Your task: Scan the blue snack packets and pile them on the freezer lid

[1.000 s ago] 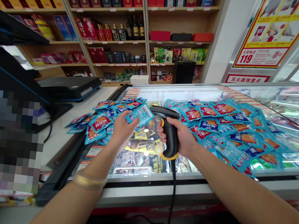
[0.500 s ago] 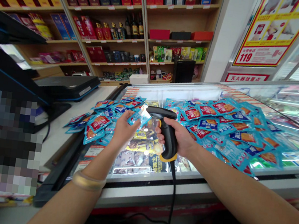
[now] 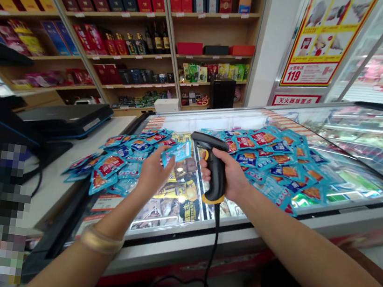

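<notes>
I can see, on the glass-topped freezer (image 3: pixel 177 251), a big heap of blue packets (image 3: pixel 269 157) and a smaller heap (image 3: pixel 113 164), and between them the right hand (image 3: pixel 232 176) gripping a black scanner (image 3: pixel 217 177), the left hand (image 3: pixel 153 172) pinching a single packet (image 3: pixel 180 153) near its head.

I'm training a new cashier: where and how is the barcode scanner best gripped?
Probably by the barcode scanner's handle, coming from the right, as the right hand holds it: it stands nearly upright below the scanner head, which faces left, and the cord leaves at the bottom, clear of the grip.
</notes>
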The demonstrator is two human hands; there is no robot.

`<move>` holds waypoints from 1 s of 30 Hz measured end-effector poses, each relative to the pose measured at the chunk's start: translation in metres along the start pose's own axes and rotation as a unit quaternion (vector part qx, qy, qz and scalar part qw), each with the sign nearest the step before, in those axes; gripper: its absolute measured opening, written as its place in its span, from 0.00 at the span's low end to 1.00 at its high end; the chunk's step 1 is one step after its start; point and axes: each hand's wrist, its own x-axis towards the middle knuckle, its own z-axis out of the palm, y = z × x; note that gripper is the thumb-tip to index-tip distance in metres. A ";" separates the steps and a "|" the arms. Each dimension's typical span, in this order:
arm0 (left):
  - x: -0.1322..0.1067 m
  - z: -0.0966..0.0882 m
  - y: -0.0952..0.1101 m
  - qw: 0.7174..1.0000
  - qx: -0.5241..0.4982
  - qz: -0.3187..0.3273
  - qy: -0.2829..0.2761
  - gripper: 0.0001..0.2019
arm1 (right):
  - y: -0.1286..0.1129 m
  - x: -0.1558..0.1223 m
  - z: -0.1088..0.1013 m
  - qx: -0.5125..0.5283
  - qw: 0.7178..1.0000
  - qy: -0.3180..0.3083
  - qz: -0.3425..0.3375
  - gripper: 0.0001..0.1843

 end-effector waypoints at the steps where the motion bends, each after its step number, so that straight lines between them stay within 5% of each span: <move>1: 0.000 0.005 0.007 0.999 0.016 0.029 -0.012 0.14 | -0.007 -0.007 -0.003 0.004 1.000 0.011 -0.013 0.10; 9: 0.002 0.083 0.076 0.946 -0.006 0.284 -0.157 0.16 | -0.067 -0.064 -0.043 -0.008 0.984 0.112 -0.135 0.09; 16: 0.003 0.136 0.104 0.928 0.068 0.314 -0.191 0.22 | -0.085 -0.091 -0.071 0.010 0.975 0.148 -0.163 0.07; 23: -0.005 0.134 0.111 0.919 0.132 0.267 -0.256 0.29 | -0.084 -0.090 -0.074 0.002 0.976 0.147 -0.163 0.08; 30: 0.009 0.097 0.075 0.951 0.126 0.230 -0.165 0.24 | -0.071 -0.071 -0.048 -0.003 0.983 0.119 -0.137 0.08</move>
